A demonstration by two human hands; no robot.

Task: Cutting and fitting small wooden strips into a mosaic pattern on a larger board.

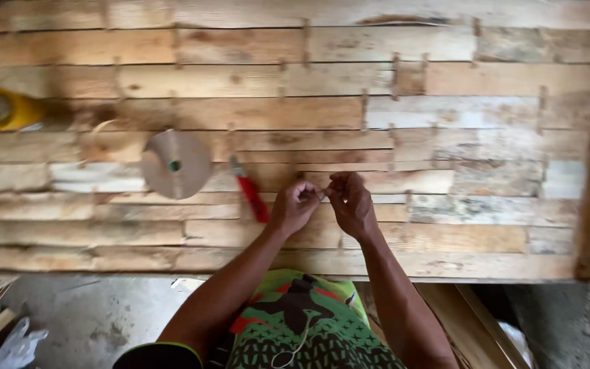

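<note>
thin pale strand (324,196) is pinched between both hands, just above the plank tabletop (445,130) near its front edge. left hand (296,205): fingers closed on the strand's left end. right hand (352,202): fingers closed on its right end; fingertips of the two hands are nearly touching. strand too small for its material to be told. red-handled tool (250,191) is laid flat just left of the left hand. tan disc-shaped spool (175,164) is seen further left. yellow tape roll (5,108) is set well apart, at the far left edge.
</note>
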